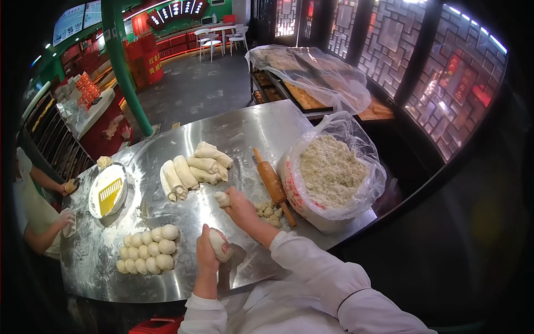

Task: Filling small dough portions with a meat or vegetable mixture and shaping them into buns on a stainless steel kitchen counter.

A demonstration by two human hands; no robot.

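Observation:
My left hand (207, 251) grips a thick, pale lump of dough (220, 246) just above the near edge of the steel table (254, 261). In my right hand (244, 212), further forward, is a smaller piece of dough (221, 199), partly hidden by the fingers. Beyond the hands, several rolled dough logs (185, 172) lie in a pile. Rows of round dough balls (144, 251) sit to the left of my left hand. Small dough pieces (270, 213) lie beside my right wrist, near a wooden rolling pin (271, 182).
At the right stands a plastic-lined sack of crumbly pale mixture (332, 171). A flour-filled basin (109, 208) holds a yellow slotted plastic tool (110, 195). Across the left edge, a co-worker's hands (65, 219) work at the table. Plastic-covered trays (306, 96) stand beyond the far edge.

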